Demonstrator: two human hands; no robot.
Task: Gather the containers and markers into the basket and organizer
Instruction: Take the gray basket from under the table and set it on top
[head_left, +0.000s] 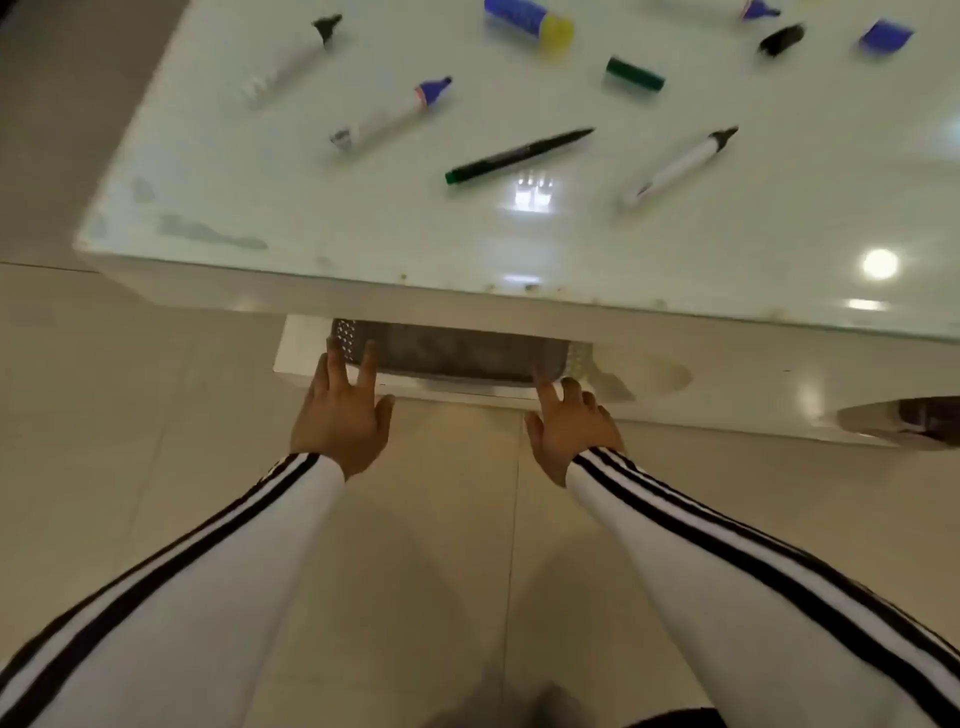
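Observation:
A grey perforated basket (457, 353) sits on a low white shelf under the table, mostly hidden by the tabletop edge. My left hand (340, 415) reaches to its left end with fingers spread, fingertips at the rim. My right hand (569, 431) is at its right end, fingers apart and touching the rim. On the white table (363, 234) lie several markers: a black-capped one (293, 62), a blue-capped one (392, 111), a thin black and green pen (519, 155), a white marker (680, 166). A blue container with a yellow cap (530, 21) lies at the far edge.
A green cap (635, 75), a black cap (781, 39), a blue cap (885, 35) and another blue marker (758, 9) lie at the table's far right. Beige tiled floor (441, 545) lies below my arms. A curved white base (893, 423) stands at the right.

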